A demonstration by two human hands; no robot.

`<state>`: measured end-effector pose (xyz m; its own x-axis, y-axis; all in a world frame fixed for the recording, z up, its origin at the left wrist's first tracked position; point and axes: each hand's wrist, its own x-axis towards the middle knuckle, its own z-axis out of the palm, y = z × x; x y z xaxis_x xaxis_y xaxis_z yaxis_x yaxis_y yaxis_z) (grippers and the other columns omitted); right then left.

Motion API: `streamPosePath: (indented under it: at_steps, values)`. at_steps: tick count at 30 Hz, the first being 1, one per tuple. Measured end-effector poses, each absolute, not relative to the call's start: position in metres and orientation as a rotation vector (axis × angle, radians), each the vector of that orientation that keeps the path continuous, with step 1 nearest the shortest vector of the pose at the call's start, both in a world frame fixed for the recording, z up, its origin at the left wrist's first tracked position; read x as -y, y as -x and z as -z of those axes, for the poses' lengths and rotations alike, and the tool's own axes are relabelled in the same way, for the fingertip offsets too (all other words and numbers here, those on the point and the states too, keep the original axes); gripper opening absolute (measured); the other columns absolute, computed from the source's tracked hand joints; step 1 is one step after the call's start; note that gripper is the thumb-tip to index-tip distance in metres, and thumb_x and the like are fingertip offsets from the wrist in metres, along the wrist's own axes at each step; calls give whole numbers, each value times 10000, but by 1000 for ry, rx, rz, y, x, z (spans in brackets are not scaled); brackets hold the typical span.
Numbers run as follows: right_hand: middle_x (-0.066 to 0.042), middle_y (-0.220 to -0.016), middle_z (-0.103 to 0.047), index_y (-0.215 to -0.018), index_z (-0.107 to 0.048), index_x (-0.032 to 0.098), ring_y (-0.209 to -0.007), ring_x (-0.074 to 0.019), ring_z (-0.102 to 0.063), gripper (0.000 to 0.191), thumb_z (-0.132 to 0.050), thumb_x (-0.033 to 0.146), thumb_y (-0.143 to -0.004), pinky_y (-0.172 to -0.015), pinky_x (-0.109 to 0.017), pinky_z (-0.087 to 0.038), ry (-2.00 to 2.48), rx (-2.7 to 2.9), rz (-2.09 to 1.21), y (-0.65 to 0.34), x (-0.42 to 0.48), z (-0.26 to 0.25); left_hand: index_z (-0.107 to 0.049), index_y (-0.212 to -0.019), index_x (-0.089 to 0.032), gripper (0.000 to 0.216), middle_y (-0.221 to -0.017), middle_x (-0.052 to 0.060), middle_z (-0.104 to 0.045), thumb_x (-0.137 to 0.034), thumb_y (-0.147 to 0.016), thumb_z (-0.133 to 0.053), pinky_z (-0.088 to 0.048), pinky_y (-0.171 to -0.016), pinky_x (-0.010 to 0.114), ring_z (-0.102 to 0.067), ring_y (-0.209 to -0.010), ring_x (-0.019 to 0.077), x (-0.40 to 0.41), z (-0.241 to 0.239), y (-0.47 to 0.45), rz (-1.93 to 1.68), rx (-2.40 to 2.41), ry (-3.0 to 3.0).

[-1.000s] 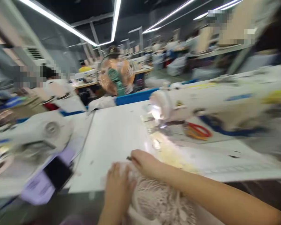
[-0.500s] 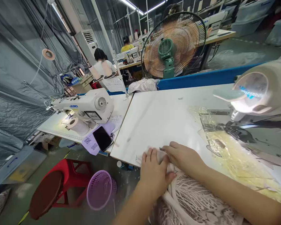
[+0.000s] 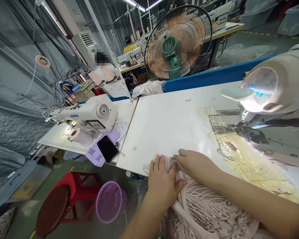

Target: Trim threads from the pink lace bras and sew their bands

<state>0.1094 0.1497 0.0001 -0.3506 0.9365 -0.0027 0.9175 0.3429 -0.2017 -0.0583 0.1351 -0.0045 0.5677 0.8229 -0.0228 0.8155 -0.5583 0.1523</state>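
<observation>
My left hand (image 3: pixel 161 182) lies flat near the table's front edge, fingers stretched over a thin pale pink piece of fabric (image 3: pixel 168 162). Just right of it, my right hand (image 3: pixel 195 166) is closed round a small dark, thin tool (image 3: pixel 173 158). Only the tool's tip shows, pointing at the fabric by my left fingertips, so its kind is hidden. Below both hands, a bunched pale pink lace garment (image 3: pixel 211 209) hangs over the edge toward me, partly under my right forearm.
A sewing machine (image 3: pixel 271 83) with its lamp lit stands right, beside yellowish plastic film (image 3: pixel 241 159). Left are a second sewing machine (image 3: pixel 99 111), a thread cone (image 3: pixel 82 136) and a phone (image 3: pixel 107 148). A purple basket (image 3: pixel 109 202), red stool (image 3: pixel 77 189) and large fan (image 3: pixel 174 46) surround the table.
The camera view has shifted slightly, so the background sits a little higher and further left. My hands stay on the fabric, with the right hand's tool at nearly the same spot.
</observation>
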Motion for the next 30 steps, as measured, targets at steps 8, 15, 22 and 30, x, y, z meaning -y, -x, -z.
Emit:
streamPosePath:
  at_steps: [8,15,22,30]
  values:
    - [-67,-792,-584,-884,-655,166,-681,-209,-585,281,-501,-7,-726,-563,-292,-351,1714,2521,-273,-128,-135,-5,-465,-1372,-286,575,-1451,167,-400,-564,-868,-480,-290,-1088,557,-290,-1380,350,-135,6,58,-74,-1404,-2675]
    - [-49,-851,-592,-1086,-630,194,-659,-162,-585,306,-480,84,-843,-513,-248,-342,1745,2446,-264,-134,-135,-6,-446,-1387,-270,594,-1464,180,-379,-577,-878,-444,-269,-1089,578,-265,-1388,365,-135,3,57,-15,-1392,-2652]
    - [-21,-768,-554,-907,-640,200,-602,-146,-541,205,-518,64,-813,-466,-253,-243,1736,2443,-228,-125,-142,-2,-415,-1405,-264,603,-1505,157,-323,-577,-890,-416,-233,-1092,609,-227,-1400,372,-136,0,57,37,-1383,-2626]
    - [-32,-763,-564,-821,-620,190,-619,-159,-557,154,-552,61,-772,-490,-276,-243,1722,2519,-226,-123,-143,-9,-413,-1406,-266,605,-1498,160,-336,-571,-884,-436,-238,-1089,605,-239,-1395,377,-137,-1,56,70,-1393,-2638]
